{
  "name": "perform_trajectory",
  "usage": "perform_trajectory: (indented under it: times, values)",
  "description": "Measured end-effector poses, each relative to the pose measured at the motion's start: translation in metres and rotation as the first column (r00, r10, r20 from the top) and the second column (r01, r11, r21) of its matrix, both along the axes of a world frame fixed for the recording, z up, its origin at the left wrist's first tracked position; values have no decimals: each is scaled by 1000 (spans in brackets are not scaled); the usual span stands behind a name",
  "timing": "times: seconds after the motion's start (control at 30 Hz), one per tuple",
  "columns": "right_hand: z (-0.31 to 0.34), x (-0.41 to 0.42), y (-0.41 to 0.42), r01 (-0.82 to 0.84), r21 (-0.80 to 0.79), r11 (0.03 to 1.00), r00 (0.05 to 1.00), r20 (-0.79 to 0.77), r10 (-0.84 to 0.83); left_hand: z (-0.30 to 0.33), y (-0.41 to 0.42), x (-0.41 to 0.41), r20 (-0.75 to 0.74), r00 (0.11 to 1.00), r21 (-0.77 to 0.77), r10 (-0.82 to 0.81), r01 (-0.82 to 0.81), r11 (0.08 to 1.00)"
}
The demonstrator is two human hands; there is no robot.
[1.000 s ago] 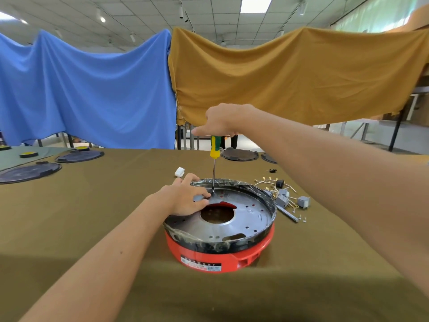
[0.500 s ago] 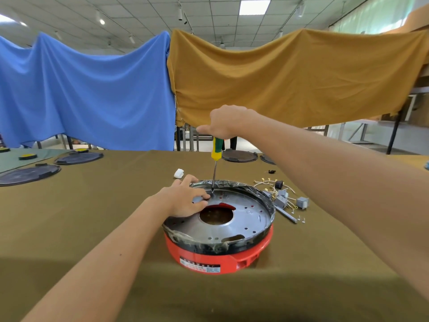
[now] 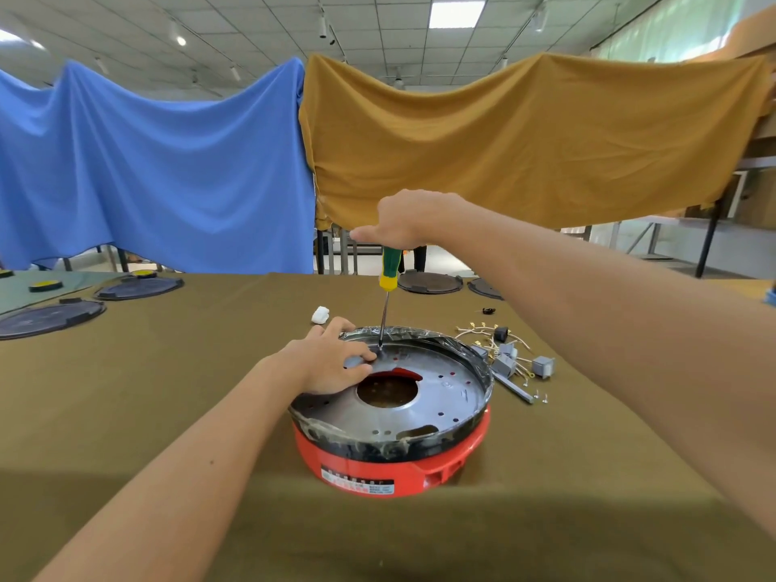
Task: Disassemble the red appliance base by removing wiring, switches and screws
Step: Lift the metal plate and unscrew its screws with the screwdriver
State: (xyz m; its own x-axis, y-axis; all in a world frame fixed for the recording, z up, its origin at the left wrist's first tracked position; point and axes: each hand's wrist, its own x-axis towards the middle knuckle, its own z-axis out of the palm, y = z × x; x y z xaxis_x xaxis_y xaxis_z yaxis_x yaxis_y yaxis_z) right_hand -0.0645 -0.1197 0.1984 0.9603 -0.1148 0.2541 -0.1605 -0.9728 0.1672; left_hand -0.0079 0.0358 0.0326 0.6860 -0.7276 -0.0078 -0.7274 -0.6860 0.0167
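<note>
Screwdriver (image 3: 389, 270) gripped upright by right hand (image 3: 403, 220), left hand (image 3: 331, 363) flat-fingered (relaxed) on red base (image 3: 390, 468)

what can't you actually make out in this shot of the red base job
Head view, the only one:
- The screw under the green and yellow screwdriver tip: too small, partly behind the left hand.
- Label text on the red appliance base: blurred.
- Top of the screwdriver handle: covered by the right hand.
- Loose wires and grey switches beside the base: too small to count.

Workshop hall: tiled ceiling (image 3: 260, 18) with strip lights above the cloth-covered counter (image 3: 168, 392), loose appliance parts (image 3: 504, 354) and dark discs (image 3: 50, 319) on it.
</note>
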Motion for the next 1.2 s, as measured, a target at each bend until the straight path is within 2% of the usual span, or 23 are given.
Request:
perform_trajectory:
  times: [0.07, 0.13, 0.2, 0.27, 0.4, 0.5, 0.57, 0.67, 0.73, 0.83, 0.93, 0.97, 1.0, 1.07, 1.13, 1.2]
  values:
    - [-1, 3, -4, -28, -9, 1000, 1000, 0, 28, 0, 0, 0, 5, 1000, 5, 4, -4, 1000]
    - [1, 3, -7, -116, 166, 979, 988, -80, 131, 0, 0, 0, 5, 1000, 7, -2, 2, 1000]
    - [5, -2, -8, -173, 399, 900, 966, -111, 235, 0, 0, 1, 7, 1000, -1, -2, 2, 1000]
    - [5, -4, -7, -203, 489, 848, 956, -89, 281, -1, 1, 1, 7, 1000, -5, 4, -4, 1000]
    - [-1, -1, -9, -148, 406, 902, 975, -93, 201, -1, 0, 1, 7, 1000, -5, 1, -1, 1000]
    - [-3, 2, -11, -65, 95, 993, 997, -30, 68, -1, 1, 2, 12, 1000, -2, -3, 3, 1000]
    - [-3, 3, -12, -113, 75, 991, 993, -20, 115, -1, 1, 2, 13, 1000, -2, -10, 10, 1000]
    - [1, -2, -14, -222, 421, 879, 959, -67, 274, -1, 1, 2, 10, 1000, -4, -1, 1, 1000]
    - [2, -5, -14, -241, 518, 821, 948, -55, 313, -1, 0, 1, 10, 1000, -1, 2, -2, 1000]
    - [-2, -3, -12, -187, 446, 875, 970, -58, 237, 0, 0, 2, 10, 1000, 3, 3, -3, 1000]
    - [-4, 0, -14, -72, 107, 992, 997, -19, 75, -1, 0, 2, 15, 1000, 0, -1, 1, 1000]
    - [-4, 2, -15, -71, 50, 996, 997, 16, 70, -1, 1, 2, 15, 1000, 1, 1, -1, 1000]
    - [-5, 3, -16, -90, 57, 994, 996, 14, 89, -1, 1, 3, 14, 1000, 3, 2, -2, 1000]
    - [-2, 3, -18, -161, 216, 963, 984, -43, 174, -1, 0, 3, 12, 1000, 7, -2, 1, 1000]
    - [1, -3, -18, -210, 436, 875, 962, -70, 265, -1, 0, 3, 12, 1000, 11, -3, 3, 1000]
    - [2, -6, -17, -228, 552, 802, 951, -51, 305, 0, 0, 3, 13, 1000, 13, 1, -1, 1000]
